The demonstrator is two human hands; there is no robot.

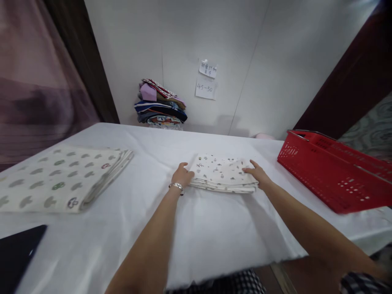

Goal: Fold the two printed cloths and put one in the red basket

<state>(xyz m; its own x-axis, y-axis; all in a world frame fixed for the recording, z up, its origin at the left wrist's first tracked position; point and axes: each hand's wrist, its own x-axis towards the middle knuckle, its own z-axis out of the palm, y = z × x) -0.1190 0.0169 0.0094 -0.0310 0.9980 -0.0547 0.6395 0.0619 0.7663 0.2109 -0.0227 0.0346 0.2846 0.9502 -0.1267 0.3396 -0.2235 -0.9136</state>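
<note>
A small folded white cloth [221, 171] with tiny dark prints lies in the middle of the white-covered table [214, 228]. My left hand [181, 175], a bracelet on its wrist, grips the cloth's left edge with curled fingers. On the cloth's right side rests my right hand [257, 171], its fingers laid on top of the folded edge. Both forearms reach out from the near edge of the table.
A larger folded cloth with mushroom prints [61, 177] lies at the left. A red plastic basket [333, 169] stands at the right. A stack of folded clothes [161, 104] sits against the back wall under paper notes [206, 79]. A dark flat object [18, 253] lies bottom left.
</note>
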